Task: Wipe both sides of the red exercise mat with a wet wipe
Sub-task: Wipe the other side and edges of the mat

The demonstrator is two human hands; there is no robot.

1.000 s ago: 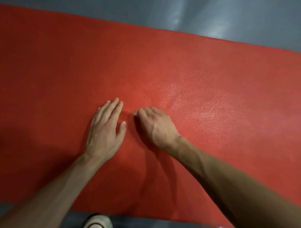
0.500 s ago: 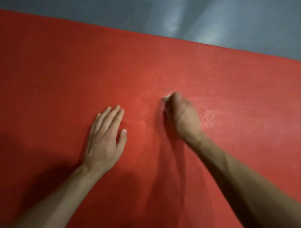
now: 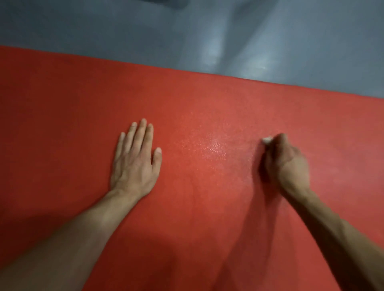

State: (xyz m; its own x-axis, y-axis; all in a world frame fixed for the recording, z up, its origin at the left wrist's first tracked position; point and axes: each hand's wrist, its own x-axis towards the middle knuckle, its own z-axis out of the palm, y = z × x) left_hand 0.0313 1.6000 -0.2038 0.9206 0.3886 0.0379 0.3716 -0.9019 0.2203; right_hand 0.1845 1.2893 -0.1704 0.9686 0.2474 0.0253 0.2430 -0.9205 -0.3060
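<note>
The red exercise mat lies flat and fills most of the view, its far edge running from upper left down to the right. My left hand rests palm down on it with fingers straight. My right hand, blurred, is curled around a white wet wipe; only a small white corner shows at the fingertips, pressed against the mat. A shiny damp patch lies between the hands.
Grey glossy floor lies beyond the mat's far edge, with light reflections on it. A dark shape sits at the top edge of the view.
My right hand has swept the wipe to the right across the mat, away from the left hand. The left hand stays flat in place. The view has tilted to show more floor.
</note>
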